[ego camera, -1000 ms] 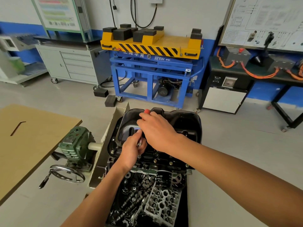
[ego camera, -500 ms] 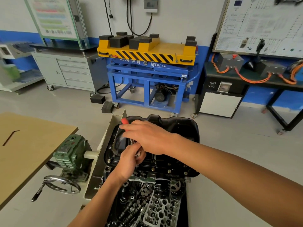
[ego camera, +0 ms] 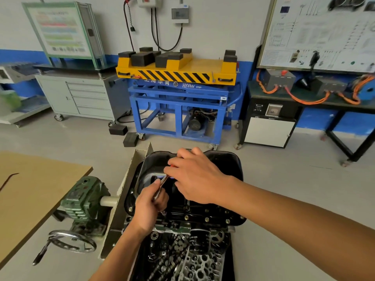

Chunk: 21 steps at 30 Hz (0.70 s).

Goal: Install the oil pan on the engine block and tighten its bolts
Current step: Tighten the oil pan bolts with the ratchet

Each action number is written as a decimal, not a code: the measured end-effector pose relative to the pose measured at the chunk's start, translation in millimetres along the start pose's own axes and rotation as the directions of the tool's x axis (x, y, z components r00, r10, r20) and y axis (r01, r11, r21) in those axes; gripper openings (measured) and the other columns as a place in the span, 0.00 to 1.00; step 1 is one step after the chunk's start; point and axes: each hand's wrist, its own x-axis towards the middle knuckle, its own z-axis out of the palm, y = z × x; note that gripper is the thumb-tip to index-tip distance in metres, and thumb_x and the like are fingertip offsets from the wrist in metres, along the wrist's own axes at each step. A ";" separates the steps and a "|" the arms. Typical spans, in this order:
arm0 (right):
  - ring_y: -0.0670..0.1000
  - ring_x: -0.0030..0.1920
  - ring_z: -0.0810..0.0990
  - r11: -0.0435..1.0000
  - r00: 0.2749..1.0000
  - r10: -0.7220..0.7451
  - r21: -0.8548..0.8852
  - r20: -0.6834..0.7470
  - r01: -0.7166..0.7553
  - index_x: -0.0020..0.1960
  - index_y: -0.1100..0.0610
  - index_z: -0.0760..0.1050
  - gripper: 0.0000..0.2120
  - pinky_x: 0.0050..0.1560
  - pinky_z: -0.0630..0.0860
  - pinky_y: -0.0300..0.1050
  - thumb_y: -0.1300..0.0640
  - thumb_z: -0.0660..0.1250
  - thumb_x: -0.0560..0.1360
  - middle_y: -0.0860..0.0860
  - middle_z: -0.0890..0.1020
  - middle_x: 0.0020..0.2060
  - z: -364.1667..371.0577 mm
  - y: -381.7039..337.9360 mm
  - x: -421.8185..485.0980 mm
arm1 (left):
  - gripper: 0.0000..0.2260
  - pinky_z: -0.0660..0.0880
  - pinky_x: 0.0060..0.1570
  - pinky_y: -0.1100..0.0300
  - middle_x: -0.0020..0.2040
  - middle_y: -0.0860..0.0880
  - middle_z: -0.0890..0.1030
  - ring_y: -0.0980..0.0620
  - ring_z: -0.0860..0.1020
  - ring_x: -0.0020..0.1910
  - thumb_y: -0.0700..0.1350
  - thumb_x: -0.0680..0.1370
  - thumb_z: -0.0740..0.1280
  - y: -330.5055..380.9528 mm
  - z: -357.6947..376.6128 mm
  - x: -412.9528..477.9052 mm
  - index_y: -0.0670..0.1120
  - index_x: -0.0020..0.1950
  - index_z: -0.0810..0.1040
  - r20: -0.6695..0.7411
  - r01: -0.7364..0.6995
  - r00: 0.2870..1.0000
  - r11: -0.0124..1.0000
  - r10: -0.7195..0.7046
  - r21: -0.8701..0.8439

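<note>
Oil pan (ego camera: 229, 163) sits on the engine block (ego camera: 178, 228), bolts (ego camera: 207, 219) seated along its near flange. My left hand (ego camera: 149, 207) pinches the ratchet (ego camera: 163, 180), right hand (ego camera: 196, 175) grips its handle; tightening seems unfinished.

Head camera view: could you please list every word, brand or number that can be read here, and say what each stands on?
"HYX" followed by unclear letters and digits: white print on the blue lift frame, below the yellow platform.
Chinese characters left of it, same frame: too blurred to read.
Green-framed poster: blurred.
Wall diagram board: too small.
Oil filter print: too small.
</note>
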 end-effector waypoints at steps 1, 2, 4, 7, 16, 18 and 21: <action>0.51 0.58 0.66 1.000 1.000 0.008 0.001 0.004 -0.008 0.63 0.50 0.74 0.14 0.51 0.59 0.48 0.53 0.62 0.78 0.47 0.77 0.56 -0.7 -0.9 -2.4 | 0.23 0.52 0.29 0.55 0.24 0.53 0.57 0.51 0.53 0.25 0.58 0.75 0.65 -1.4 -0.4 0.4 0.51 0.26 0.60 -0.009 -0.001 1.000 1.000 0.001 0.002; 0.51 0.58 0.66 1.000 1.000 0.021 0.005 0.007 -0.021 0.63 0.51 0.73 0.14 0.52 0.60 0.48 0.53 0.62 0.78 0.47 0.77 0.55 -1.3 -1.5 -4.7 | 0.23 0.53 0.28 0.55 0.24 0.53 0.58 0.51 0.54 0.26 0.58 0.76 0.65 -2.4 -0.5 1.1 0.51 0.26 0.60 -0.018 -0.007 1.000 1.000 0.007 0.008; 0.52 0.57 0.66 0.999 0.999 0.050 0.020 0.013 -0.051 0.62 0.52 0.74 0.13 0.53 0.63 0.49 0.53 0.61 0.79 0.49 0.77 0.55 -2.5 -2.8 -9.5 | 0.23 0.54 0.28 0.56 0.24 0.52 0.58 0.50 0.54 0.26 0.58 0.76 0.63 -3.9 -0.3 1.6 0.51 0.26 0.60 -0.037 -0.018 0.999 0.999 0.019 0.030; 0.53 0.57 0.67 0.996 0.996 0.085 0.034 0.035 -0.086 0.62 0.53 0.75 0.14 0.55 0.64 0.51 0.50 0.61 0.79 0.50 0.77 0.54 -4.1 -4.4 -16.2 | 0.23 0.54 0.28 0.55 0.24 0.52 0.58 0.49 0.53 0.26 0.58 0.76 0.63 -3.9 2.0 2.4 0.52 0.25 0.60 -0.079 -0.013 0.997 0.998 0.018 0.063; 0.54 0.42 0.72 0.985 0.982 0.139 0.086 0.131 -0.151 0.40 0.53 0.73 0.15 0.46 0.62 0.48 0.50 0.58 0.82 0.49 0.74 0.35 -14.9 -10.3 -34.5 | 0.19 0.61 0.28 0.57 0.28 0.50 0.65 0.52 0.61 0.28 0.62 0.71 0.64 7.0 14.3 1.8 0.51 0.28 0.68 -0.235 0.042 0.972 0.979 0.006 0.198; 0.54 0.38 0.72 0.979 0.980 0.128 0.141 0.152 -0.150 0.35 0.52 0.69 0.17 0.47 0.66 0.49 0.47 0.59 0.82 0.49 0.73 0.31 -15.7 -13.4 -37.7 | 0.21 0.65 0.28 0.59 0.28 0.47 0.66 0.51 0.64 0.28 0.63 0.71 0.64 10.7 17.6 1.0 0.48 0.30 0.69 -0.233 0.050 0.973 0.966 0.010 0.253; 0.53 0.32 0.70 0.964 0.980 0.120 0.217 0.161 -0.154 0.31 0.51 0.64 0.21 0.46 0.72 0.50 0.46 0.62 0.80 0.48 0.71 0.27 -14.8 -19.9 -41.3 | 0.21 0.65 0.26 0.64 0.27 0.49 0.66 0.54 0.64 0.27 0.62 0.74 0.63 16.8 24.2 0.2 0.48 0.29 0.67 -0.197 0.024 0.979 0.946 0.042 0.323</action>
